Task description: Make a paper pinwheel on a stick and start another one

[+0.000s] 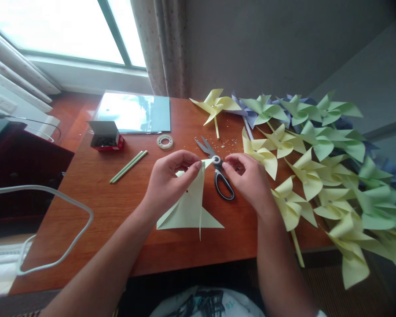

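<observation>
My left hand (171, 176) pinches together the folded-in corners of a pale yellow paper square (188, 211), lifting them above the wooden table (102, 207). The rest of the sheet lies flat below, cut into triangles. My right hand (247, 176) is closed in a pinch just right of those corners, holding something too small to make out. Black-handled scissors (219, 174) lie open on the table between and behind the two hands.
Many finished yellow, green and blue paper pinwheels (317, 154) crowd the table's right side. A roll of tape (165, 141), two green sticks (128, 166), a red box of pins (105, 136) and a glossy booklet (135, 112) lie at the back left. A white cable (69, 246) loops at left.
</observation>
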The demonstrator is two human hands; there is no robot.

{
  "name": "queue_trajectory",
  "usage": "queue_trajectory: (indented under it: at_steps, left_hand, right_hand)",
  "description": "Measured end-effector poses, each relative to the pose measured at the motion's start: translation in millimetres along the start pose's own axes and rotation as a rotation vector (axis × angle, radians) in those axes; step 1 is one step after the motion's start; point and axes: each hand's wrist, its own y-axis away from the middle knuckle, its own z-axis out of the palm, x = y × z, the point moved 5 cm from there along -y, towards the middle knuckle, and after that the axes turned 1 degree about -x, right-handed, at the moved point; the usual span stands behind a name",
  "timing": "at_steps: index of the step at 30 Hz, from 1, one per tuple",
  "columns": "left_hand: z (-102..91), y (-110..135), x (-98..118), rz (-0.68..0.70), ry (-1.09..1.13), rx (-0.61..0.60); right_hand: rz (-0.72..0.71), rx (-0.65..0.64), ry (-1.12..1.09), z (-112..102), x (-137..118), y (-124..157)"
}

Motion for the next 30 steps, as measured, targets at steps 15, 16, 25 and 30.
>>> queue_trajectory:
  at_steps: [15, 16, 25, 30]
  left_hand:
    - [-9.6, -2.0, -3.7, -0.069, 0.108, 0.061]
    - [-10.2, -2.5, -3.7, -0.07, 0.115, 0.062]
    - [-9.2, -1.8, -3.5, -0.09, 0.129, 0.036]
    - [-6.6, -1.6, -6.7, -0.081, 0.143, -0.004]
  right_hand:
    - [0.083, 0.022, 0.384, 4.9, -2.3, 20.8]
    - [0.099, 0.062, 0.302, 1.7, -0.3, 21.0]
    - [0.085, -0.192, -0.522, 9.1, 2.6, 24.9]
    - [0.029, -0.218, -0.393, 8.1, -6.8, 25.6]
